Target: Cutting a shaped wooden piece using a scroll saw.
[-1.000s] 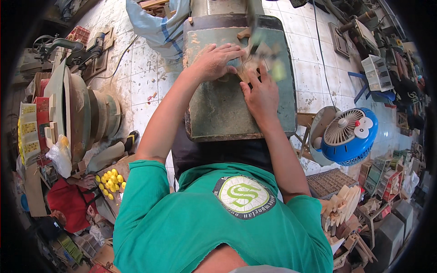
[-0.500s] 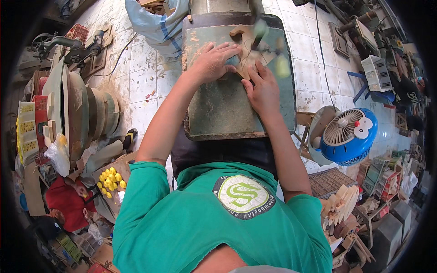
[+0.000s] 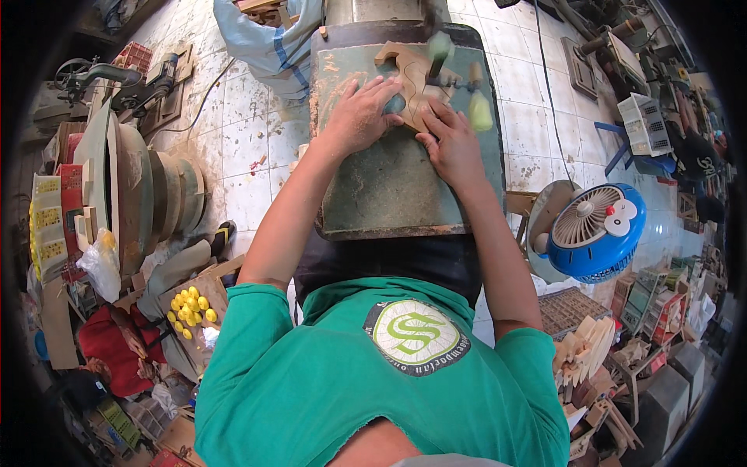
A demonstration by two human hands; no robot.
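Note:
A flat wooden board (image 3: 414,74) with curved cut edges and a drawn curving line lies on the green machine table (image 3: 381,194). My left hand (image 3: 362,115) rests at the board's left side, fingers stretched out and thumb apart, its fingertips at the edge. On the near right side, my right hand (image 3: 454,144) grips the board, with the thumb at the near edge and the fingers over the top. Above the board's far right part hangs a dark machine part with a pale green piece (image 3: 441,47). The spot where it meets the wood is blurred.
A yellow-green bottle-shaped piece (image 3: 480,111) is beside the board. A blue fan (image 3: 595,232) stands right, above stacked wooden pieces (image 3: 583,350). At left are a large round machine housing (image 3: 136,183), yellow objects (image 3: 189,310) and a person in red (image 3: 117,350). A white-blue sack (image 3: 268,50) lies beyond.
The board has turned, its far hooked end shifting left. My right hand has moved slightly right and nearer; my left hand has shifted a little. At left, the person in red has moved an arm.

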